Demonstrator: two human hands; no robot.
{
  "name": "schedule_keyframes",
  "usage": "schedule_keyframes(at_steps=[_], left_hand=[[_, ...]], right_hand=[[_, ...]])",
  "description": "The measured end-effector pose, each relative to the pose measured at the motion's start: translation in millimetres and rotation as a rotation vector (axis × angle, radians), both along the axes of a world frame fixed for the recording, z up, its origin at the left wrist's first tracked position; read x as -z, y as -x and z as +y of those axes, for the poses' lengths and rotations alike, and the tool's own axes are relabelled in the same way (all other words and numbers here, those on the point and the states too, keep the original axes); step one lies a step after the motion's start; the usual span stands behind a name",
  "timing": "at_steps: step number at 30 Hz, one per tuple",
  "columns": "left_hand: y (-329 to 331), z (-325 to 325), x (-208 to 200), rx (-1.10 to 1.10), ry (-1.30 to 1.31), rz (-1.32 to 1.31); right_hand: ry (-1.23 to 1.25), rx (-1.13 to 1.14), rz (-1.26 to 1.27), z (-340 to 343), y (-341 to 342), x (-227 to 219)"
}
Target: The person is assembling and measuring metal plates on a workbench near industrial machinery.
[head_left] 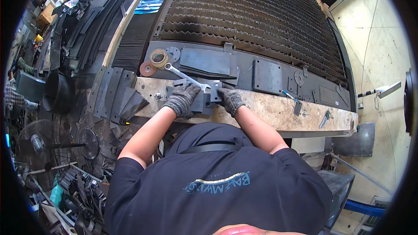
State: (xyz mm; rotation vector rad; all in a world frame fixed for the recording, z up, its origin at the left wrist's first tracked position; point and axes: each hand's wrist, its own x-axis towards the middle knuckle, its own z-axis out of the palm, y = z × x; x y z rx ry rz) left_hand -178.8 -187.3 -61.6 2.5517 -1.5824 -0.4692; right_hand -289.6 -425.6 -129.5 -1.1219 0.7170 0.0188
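Observation:
A small metal plate with holes point(215, 92) stands at the worktable's near edge. My gloved right hand point(231, 100) is closed on its right side. My gloved left hand point(181, 99) curls over a dark metal plate point(198, 103) just to the left; its fingertips are partly hidden. The two pieces are close together, and I cannot tell whether they are joined. A silver combination wrench point(186, 77) lies at a slant beyond my left hand, its open jaw near the small plate.
Beyond the wrench lie a tape roll point(158, 56), a reddish disc point(147, 68) and flat steel plates point(204, 61). A slatted cutting bed point(248, 17) spans the back. Rightward are a bolted plate point(267, 76) and a blue pen point(289, 95). A fan point(39, 144) stands at left.

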Motion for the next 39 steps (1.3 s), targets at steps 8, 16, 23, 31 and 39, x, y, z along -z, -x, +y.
schedule_keyframes(at_steps=[8,16,23,31,39], left_hand=[[-1,-22,-25,0.129,-0.144,0.026],[0,-26,-12,0.135,-0.085,0.004],[0,-25,-13,0.065,-0.057,0.057],[-6,-18,-10,0.059,-0.069,0.076],[-7,-20,-3,0.06,0.005,0.075]], right_hand=[[0.093,0.012,0.167,-8,48,-18],[0.403,-0.144,0.046,23,36,-30],[0.366,-0.357,0.084,33,21,-21],[0.038,-0.428,-0.016,41,16,-33],[0.091,-0.586,0.014,41,14,-59]])
